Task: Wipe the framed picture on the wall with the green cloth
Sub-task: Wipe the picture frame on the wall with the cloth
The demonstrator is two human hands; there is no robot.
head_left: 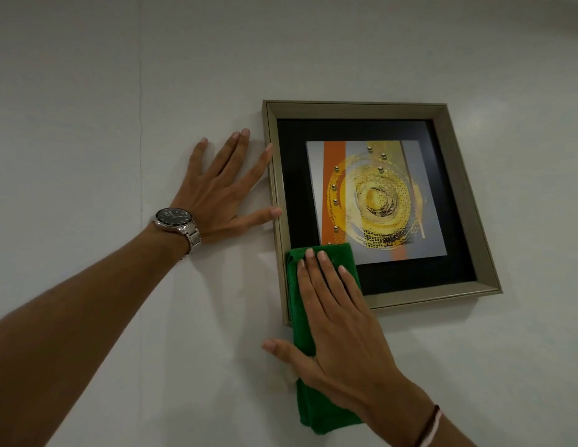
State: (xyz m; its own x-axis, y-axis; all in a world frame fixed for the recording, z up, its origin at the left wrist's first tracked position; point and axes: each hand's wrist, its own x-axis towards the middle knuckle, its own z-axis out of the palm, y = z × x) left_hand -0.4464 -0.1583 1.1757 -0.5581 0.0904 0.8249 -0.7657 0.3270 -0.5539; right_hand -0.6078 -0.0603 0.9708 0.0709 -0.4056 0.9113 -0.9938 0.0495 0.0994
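The framed picture (455,201) hangs on the white wall, with a pale gold frame, a black mount and a gold-and-orange circular print. My right hand (336,330) lies flat on the folded green cloth (332,256) and presses it over the frame's lower left corner; the cloth's lower end hangs below my palm. My left hand (223,191) rests flat on the wall with fingers spread. Its thumb and index fingertips touch the frame's left edge. A steel wristwatch (176,222) sits on my left wrist.
The white wall (87,108) fills the rest of the view, with a faint vertical seam at the left. A thin bracelet (431,425) circles my right wrist.
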